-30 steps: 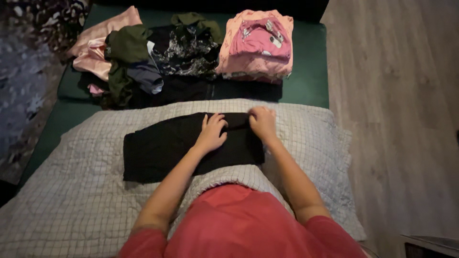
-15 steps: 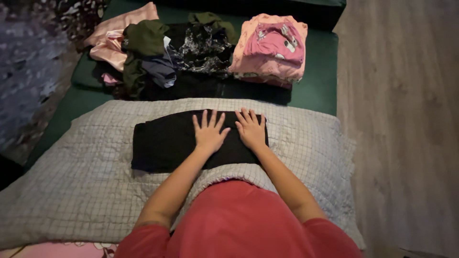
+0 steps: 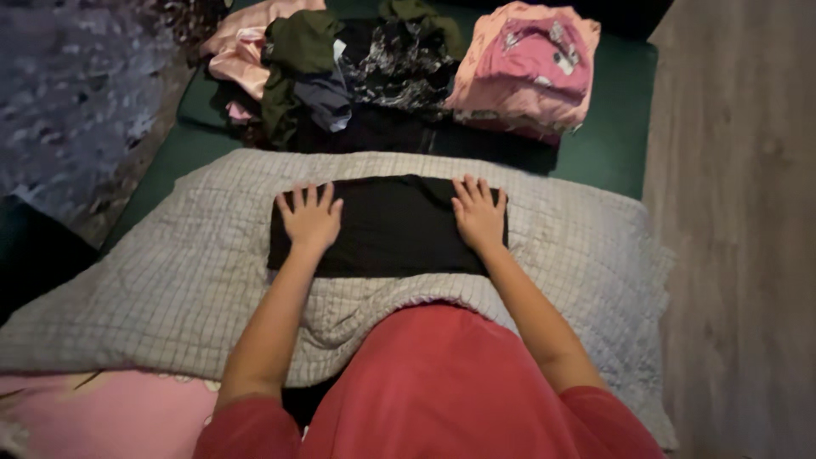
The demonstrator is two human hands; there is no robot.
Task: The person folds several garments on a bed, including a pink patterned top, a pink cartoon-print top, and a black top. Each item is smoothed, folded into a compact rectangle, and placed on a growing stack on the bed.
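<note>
Black cloth point(image 3: 391, 225), folded into a rectangle, lies flat on the checked pillow point(image 3: 170, 272). Your left hand point(image 3: 310, 219) presses its left end and your right hand point(image 3: 478, 214) its right end, both flat with fingers spread, gripping nothing. Beyond the pillow sit pink folded clothes point(image 3: 527, 72) and a loose heap point(image 3: 340, 72).

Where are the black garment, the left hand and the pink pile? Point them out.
black garment point(image 3: 393, 225), head view, bare middle between the hands
left hand point(image 3: 310, 219), head view, back of the hand
pink pile point(image 3: 531, 68), head view, top garment
</note>
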